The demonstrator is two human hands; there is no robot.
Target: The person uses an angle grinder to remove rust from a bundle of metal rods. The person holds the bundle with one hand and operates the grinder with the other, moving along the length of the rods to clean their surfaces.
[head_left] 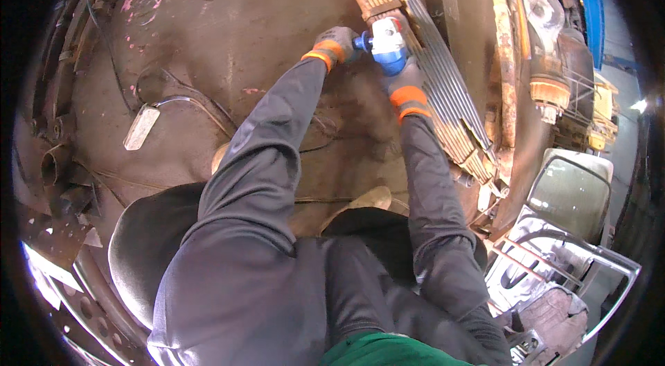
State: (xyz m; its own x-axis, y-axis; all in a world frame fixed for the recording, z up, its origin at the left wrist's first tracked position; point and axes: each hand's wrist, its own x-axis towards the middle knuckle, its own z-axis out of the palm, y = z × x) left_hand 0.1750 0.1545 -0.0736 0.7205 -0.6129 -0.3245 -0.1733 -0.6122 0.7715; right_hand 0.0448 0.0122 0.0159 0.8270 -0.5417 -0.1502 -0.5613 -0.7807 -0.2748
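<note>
My left hand (334, 45), in a grey glove with an orange cuff, is closed round the blue side handle of a blue and white angle grinder (390, 53). My right hand (403, 78), gloved the same way, grips the grinder's body at its near end. The tool rests over or against a long bundle of leaf springs (440, 96) lying diagonally on my right, with bare rusty strips on its left side and greyer ones on its right. The grinder's disc and the spot beneath it are mostly hidden.
Cables and a white power strip (142, 127) lie on the stained floor (222, 19). Curved steel pieces (55, 165) line the left edge. Rusty bars (504, 61), an axle part (547, 89), a blue object (589, 19) and a vehicle door (568, 199) are at the right.
</note>
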